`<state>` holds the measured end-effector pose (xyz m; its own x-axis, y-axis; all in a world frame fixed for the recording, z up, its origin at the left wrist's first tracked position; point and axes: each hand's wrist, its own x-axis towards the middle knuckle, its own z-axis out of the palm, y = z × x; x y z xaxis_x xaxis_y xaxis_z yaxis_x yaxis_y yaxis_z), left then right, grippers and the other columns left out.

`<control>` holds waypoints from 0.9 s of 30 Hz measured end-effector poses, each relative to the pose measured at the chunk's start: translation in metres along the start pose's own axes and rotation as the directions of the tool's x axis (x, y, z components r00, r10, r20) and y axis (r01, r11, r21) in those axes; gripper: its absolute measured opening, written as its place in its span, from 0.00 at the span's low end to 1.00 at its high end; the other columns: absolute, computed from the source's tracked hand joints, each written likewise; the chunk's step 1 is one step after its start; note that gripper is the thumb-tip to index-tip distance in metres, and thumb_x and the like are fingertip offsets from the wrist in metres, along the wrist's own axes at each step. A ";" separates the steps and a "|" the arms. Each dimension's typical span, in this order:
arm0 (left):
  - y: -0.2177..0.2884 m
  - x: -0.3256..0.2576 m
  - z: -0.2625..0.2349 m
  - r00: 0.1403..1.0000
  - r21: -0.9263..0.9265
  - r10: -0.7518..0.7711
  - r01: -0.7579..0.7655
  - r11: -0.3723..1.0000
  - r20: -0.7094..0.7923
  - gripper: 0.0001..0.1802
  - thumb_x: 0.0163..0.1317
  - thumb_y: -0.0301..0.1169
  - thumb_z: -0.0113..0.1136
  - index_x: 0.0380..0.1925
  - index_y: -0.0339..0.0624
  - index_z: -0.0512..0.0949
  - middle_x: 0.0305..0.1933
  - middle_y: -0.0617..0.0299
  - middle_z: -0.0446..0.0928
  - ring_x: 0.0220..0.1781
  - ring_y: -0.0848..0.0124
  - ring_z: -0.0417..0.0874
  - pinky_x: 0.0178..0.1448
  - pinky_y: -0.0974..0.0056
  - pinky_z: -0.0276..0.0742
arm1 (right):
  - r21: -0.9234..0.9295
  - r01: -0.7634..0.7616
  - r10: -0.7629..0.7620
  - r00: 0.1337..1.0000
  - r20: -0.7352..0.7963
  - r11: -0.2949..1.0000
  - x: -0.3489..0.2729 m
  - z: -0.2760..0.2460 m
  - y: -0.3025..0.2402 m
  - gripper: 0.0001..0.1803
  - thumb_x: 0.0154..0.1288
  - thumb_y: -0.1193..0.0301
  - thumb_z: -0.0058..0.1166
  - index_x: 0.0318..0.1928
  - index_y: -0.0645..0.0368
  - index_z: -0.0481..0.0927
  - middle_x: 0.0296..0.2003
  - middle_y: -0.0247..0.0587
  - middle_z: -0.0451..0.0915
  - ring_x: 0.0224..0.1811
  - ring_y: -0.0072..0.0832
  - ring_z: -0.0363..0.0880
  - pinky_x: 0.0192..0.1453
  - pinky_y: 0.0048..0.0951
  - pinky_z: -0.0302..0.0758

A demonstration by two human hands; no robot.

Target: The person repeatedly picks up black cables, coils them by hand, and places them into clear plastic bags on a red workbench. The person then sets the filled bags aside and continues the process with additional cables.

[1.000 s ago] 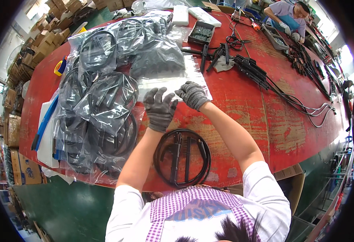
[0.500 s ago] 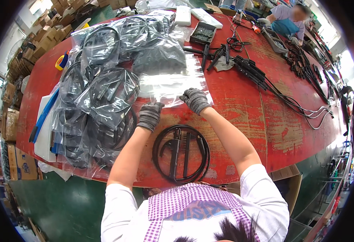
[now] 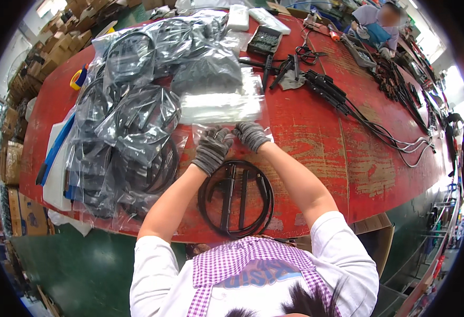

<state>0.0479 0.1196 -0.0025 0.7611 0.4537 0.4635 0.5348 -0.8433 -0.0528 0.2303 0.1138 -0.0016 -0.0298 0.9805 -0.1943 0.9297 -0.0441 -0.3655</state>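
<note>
Both my hands wear grey striped gloves and meet at the near edge of a clear plastic bag [image 3: 200, 128], by a shiny stack of flat bags [image 3: 221, 108]. With curled fingers my left hand [image 3: 214, 149] closes on the bag's edge. Beside it my right hand [image 3: 251, 136] pinches the same edge; the fingertips are partly hidden. Just below them, close to my body, lies a coiled black cable [image 3: 270, 203] with a black tube-like part [image 3: 228, 203] and a slim black bar [image 3: 243, 201] inside the loop.
Bagged cable coils [image 3: 142, 116] are heaped on the left of the red table [image 3: 316, 158]. A box of small screws [image 3: 264, 40] stands at the back. Black parts with cables [image 3: 327, 90] lie to the right. A co-worker [image 3: 378, 29] sits at the far right.
My left hand has moved right, closer to my right hand. My right hand has shifted slightly down and left. The bag's edge now shows between them, nearer to me.
</note>
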 end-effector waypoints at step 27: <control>-0.017 -0.038 0.019 0.824 0.167 -0.376 0.337 0.927 0.423 0.16 0.54 0.30 0.46 0.43 0.44 0.74 0.40 0.52 0.75 0.29 0.60 0.78 0.30 0.56 0.75 | -0.309 -0.038 -0.071 0.940 -0.333 0.950 -0.091 0.021 0.065 0.08 0.53 0.69 0.47 0.34 0.49 0.77 0.21 0.38 0.75 0.25 0.35 0.74 0.27 0.39 0.70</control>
<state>0.0173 0.1224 -0.0362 0.5816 0.8130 0.0274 0.8133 -0.5804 -0.0410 0.2859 0.0177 -0.0268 0.0283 0.9888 0.1465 0.9981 -0.0198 -0.0587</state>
